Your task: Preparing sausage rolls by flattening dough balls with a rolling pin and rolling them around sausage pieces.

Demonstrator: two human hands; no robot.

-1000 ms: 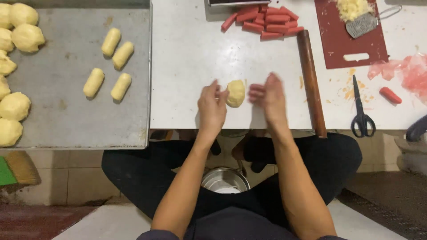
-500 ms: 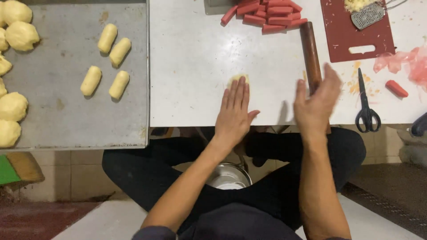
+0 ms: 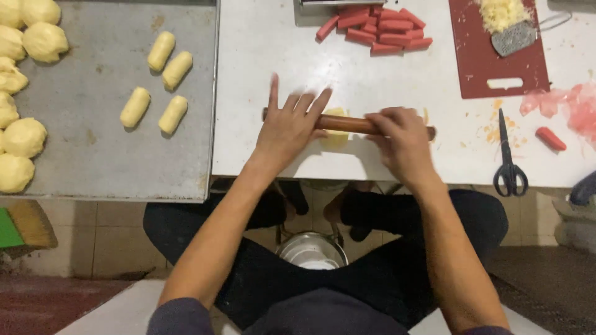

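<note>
- Metal tray [image 3: 93, 161], left of the white table [image 3: 261, 149]: four finger-shaped dough rolls [image 3: 160, 84] in two pairs; round dough balls [image 3: 25, 136] along its far left edge.
- Red cutting board [image 3: 478, 68], far right of the rolling pin: grated cheese [image 3: 500, 12] and a small grater [image 3: 514, 38] on it.
- Sausage sticks [image 3: 379, 26] lie piled beyond the rolling pin; scissors [image 3: 509, 161] lie to its right.
- Rolling pin [image 3: 344, 124]: wooden, lying flat on the table near its front edge, long axis left to right, across a flattened dough piece [image 3: 335, 136].
- Left hand [image 3: 288, 127]: palm down on the pin's left end, fingers straight and spread.
- Right hand [image 3: 403, 139]: palm down on the pin's right part, fingers together and curled over it.
</note>
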